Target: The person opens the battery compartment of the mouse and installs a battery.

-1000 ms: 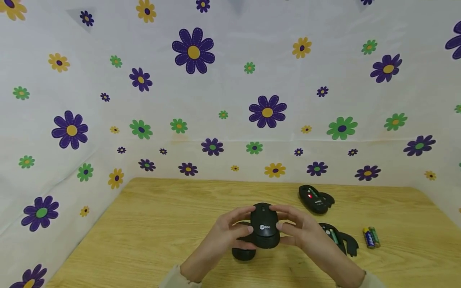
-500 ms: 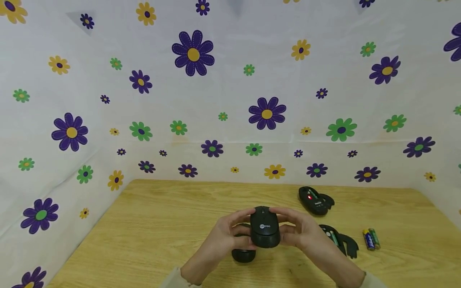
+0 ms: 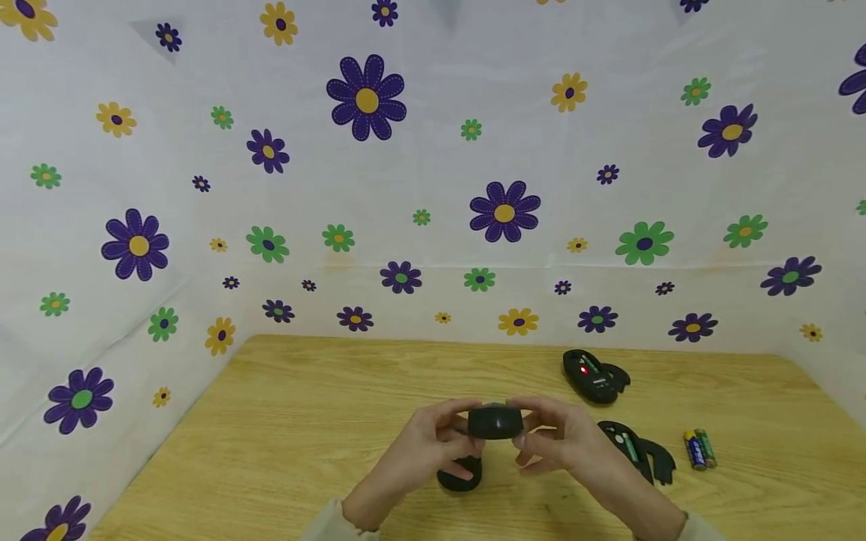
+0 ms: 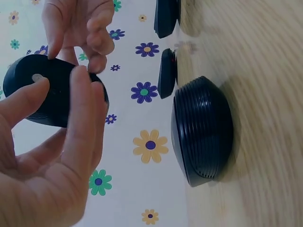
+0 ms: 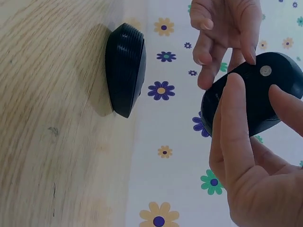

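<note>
1. Two hands share one object: the left hand [image 3: 426, 448] and the right hand [image 3: 567, 438] both pinch the black mouse [image 3: 496, 424] at its sides, with thumbs and fingers, and neither hand is released.

2. The black mouse is held in the air above the table [image 3: 304, 421], directly between the hands.

3. The change is in its tilt. Half a second ago the top with the logo was facing the head camera; now this camera sees mainly the rounded end, while both hands have kept almost the same place.

4. In the wrist views, a broad face with a pale round mark [image 5: 265, 70] is visible (I suppose it is the underside, but I cannot be certain). For the work in hand, I judge that this turning makes the bottom easier to reach with the thumbs.

5. The second mouse [image 3: 460, 479] rests on the table, partly hidden by the left hand. On the right side lie the far mouse [image 3: 588, 379], showing a red light, and the nearer mouse [image 3: 639, 454], both with the battery bay uncovered. Two loose batteries [image 3: 694, 451] lie side by side farther right.
</note>
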A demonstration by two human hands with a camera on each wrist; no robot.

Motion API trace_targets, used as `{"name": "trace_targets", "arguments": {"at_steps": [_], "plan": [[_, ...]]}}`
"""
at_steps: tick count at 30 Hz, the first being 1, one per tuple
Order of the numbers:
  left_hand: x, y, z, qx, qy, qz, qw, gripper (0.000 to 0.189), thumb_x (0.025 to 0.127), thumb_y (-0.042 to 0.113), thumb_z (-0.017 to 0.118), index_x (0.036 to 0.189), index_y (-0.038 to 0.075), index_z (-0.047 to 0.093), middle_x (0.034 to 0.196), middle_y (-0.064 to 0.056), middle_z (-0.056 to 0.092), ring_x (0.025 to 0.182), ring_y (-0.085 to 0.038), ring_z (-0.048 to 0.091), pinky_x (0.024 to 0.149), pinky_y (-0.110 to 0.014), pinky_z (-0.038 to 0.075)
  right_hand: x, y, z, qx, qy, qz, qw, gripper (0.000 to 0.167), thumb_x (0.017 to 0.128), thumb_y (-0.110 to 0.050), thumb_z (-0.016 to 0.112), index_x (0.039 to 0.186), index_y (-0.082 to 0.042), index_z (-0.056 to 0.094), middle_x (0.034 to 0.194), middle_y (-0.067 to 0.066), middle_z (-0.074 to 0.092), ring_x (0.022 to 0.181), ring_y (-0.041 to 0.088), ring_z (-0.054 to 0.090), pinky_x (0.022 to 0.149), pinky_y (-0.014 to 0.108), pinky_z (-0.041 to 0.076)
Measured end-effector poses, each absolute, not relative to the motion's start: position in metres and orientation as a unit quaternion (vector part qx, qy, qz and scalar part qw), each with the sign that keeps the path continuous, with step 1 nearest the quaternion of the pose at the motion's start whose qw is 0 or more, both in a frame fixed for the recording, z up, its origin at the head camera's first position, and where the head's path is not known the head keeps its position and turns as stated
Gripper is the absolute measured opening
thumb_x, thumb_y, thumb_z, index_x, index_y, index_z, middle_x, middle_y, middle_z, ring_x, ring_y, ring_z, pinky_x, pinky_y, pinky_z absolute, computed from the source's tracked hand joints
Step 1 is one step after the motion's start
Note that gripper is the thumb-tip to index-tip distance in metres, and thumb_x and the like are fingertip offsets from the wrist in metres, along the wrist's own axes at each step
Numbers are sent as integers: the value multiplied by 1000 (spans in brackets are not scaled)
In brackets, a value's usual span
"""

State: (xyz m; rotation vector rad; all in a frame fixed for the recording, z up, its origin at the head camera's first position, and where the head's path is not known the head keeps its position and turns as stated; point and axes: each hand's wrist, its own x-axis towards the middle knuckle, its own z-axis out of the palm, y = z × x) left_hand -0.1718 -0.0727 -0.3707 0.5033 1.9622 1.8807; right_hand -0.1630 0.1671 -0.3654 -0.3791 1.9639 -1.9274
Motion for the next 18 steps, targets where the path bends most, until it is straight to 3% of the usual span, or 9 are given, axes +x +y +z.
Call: {"name": "trace_targets", "arguments": {"at_steps": [7,12,15,18], "plan": [[-173,-75,-370,190,737,628,160,35,97,10,68,129,-4,64,91,-14,70,74,-15,65,59,-31,62,-163,166,-364,-146,721,-654,180,47,101,-14,63,138,12,49,93,12,64,73,23,65,66,39,64],[-172,-74,-369,207,750,614,134,28,96,13,69,117,-4,69,97,-9,72,83,-17,66,69,-27,60,-164,166,-364,-140,751,-622,173,34,102,-21,62,121,7,62,84,9,61,65,20,58,54,30,58],[-171,-73,-369,219,732,630,136,31,98,10,66,124,-7,65,109,-13,71,97,-23,69,81,-31,61,-164,165,-364,-147,748,-625,169,30,103,-20,61,115,8,64,91,9,64,76,21,61,64,34,62],[-170,-71,-369,218,712,652,143,38,98,7,65,133,-8,59,114,-16,69,105,-27,69,88,-36,60,-164,165,-364,-154,731,-643,171,33,103,-18,61,119,10,63,105,11,66,95,25,66,82,39,62]]}}
